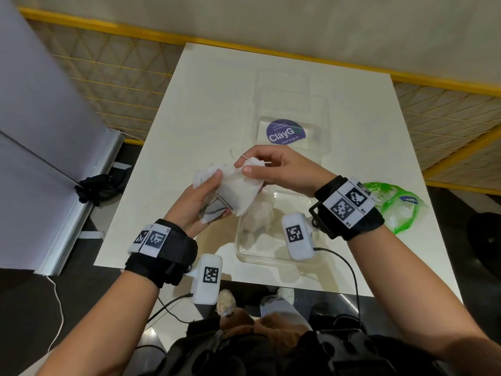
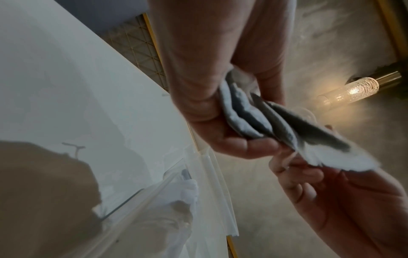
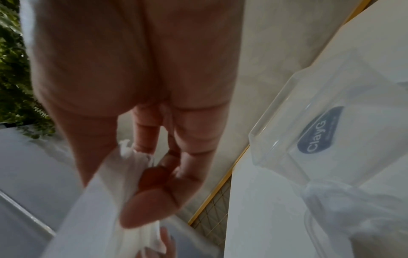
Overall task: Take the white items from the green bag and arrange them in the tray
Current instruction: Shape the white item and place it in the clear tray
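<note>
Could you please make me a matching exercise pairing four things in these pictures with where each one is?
Things:
1. green bag
2. stack of white pads
3. purple sticker
4. clear tray

Places:
A. gripped in the left hand
B. table's right edge
C. below both hands
D. on the farther clear container

Pairs: 1-B, 2-A, 3-D, 4-C

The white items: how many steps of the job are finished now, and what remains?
Done: some white material already lies in the clear tray. In hand: the left hand grips a stack of white pads, and the right hand pinches the top one, apparently peeling it off. Left: placing these pads, and the green bag still seems to hold white items.
</note>
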`<action>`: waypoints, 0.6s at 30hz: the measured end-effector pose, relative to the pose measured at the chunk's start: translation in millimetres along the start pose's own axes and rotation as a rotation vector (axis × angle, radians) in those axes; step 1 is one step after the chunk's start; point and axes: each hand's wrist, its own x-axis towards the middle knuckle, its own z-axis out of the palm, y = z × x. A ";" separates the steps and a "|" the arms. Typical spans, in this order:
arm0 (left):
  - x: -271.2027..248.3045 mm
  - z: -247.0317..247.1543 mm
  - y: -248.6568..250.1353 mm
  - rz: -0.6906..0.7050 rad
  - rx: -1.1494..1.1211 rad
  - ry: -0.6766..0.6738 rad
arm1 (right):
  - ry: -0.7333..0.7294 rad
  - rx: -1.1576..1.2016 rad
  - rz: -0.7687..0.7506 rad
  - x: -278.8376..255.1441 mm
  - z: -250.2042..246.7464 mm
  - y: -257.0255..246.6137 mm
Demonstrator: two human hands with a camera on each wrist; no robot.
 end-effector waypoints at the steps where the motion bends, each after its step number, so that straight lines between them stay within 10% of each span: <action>1: -0.6 0.7 0.8 -0.019 -0.024 0.004 | 0.010 0.012 0.000 -0.3 -1.4 -0.6; 18: 6.0 19.8 -1.6 0.013 -0.246 -0.066 | 0.142 -0.008 -0.088 1.2 -11.2 -23.8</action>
